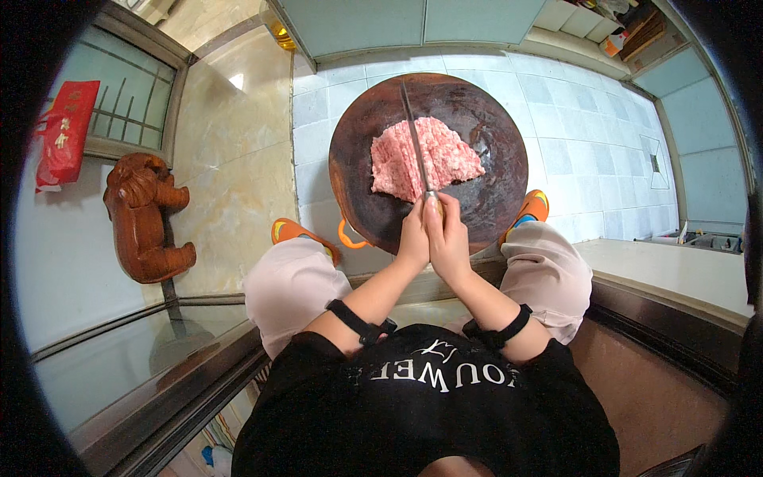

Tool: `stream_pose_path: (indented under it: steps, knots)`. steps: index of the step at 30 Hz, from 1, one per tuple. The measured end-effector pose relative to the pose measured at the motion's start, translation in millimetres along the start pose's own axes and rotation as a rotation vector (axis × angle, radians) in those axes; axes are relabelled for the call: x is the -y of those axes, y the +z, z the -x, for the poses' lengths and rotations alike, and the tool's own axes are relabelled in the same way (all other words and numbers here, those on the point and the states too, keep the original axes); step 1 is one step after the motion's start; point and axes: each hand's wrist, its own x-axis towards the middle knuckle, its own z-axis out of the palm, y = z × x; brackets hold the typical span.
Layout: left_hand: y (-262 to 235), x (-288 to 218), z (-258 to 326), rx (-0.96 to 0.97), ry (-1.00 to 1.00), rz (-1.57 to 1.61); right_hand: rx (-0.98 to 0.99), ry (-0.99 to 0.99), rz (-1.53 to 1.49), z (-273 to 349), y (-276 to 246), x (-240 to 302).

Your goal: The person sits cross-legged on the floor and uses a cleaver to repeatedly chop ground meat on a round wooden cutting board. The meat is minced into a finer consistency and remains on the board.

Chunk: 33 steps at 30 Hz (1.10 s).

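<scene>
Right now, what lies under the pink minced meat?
The minced meat sits on a round dark wooden chopping board on the tiled floor. The knife, gripped by both hands, crosses it. The board surface beneath the meat is hidden.

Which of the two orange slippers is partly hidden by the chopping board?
The right slipper: the round wooden chopping board overlaps its toe end. The left slipper lies clear on the tiled floor.

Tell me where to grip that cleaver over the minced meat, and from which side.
Grip the cleaver by its handle, from the near side. The blade runs edge-down away from the person across the minced meat on the round chopping board. The handle end points back toward the body, where the left hand and right hand already clasp it together.
</scene>
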Motion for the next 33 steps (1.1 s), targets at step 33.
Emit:
stream_pose_path:
  steps: [33]
  knots:
    - [4, 3, -3, -0.017, -0.072, -0.074, -0.009, 0.013, -0.001, -2, -2, -11]
